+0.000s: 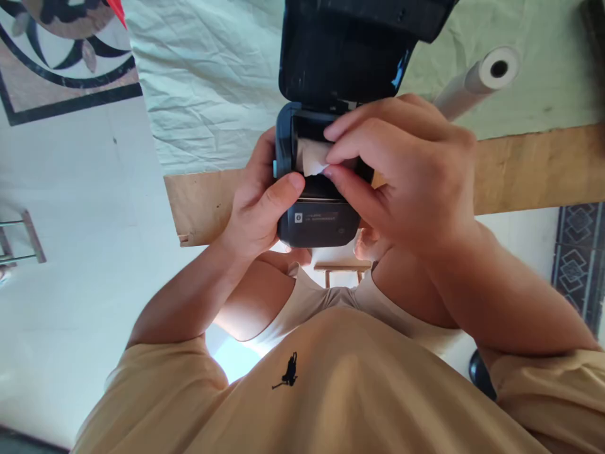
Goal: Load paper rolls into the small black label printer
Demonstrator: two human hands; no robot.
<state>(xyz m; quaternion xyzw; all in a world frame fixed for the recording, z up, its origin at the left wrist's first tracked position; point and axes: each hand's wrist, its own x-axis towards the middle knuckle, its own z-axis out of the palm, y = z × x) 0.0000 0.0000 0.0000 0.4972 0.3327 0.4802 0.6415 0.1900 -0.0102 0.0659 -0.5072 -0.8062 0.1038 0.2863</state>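
A small dark label printer (326, 228) is held over the table's near edge, its black lid (347, 57) swung up and away from me. Inside the bay sits a whitish paper roll (312, 156) with a loose, ragged end. My left hand (258, 205) wraps around the printer's left side, its thumb on the rim of the bay. With thumb and fingertips, my right hand (406, 161) pinches the paper at the right of the bay. The roll's right part is hidden behind those fingers.
On the pale green cloth (203, 82) covering the wooden table (534, 167), a white roll (472, 82) lies at the right. A dark object (593, 38) shows at the far right edge. My legs are under the table edge, and a small wooden stool (343, 268) shows below.
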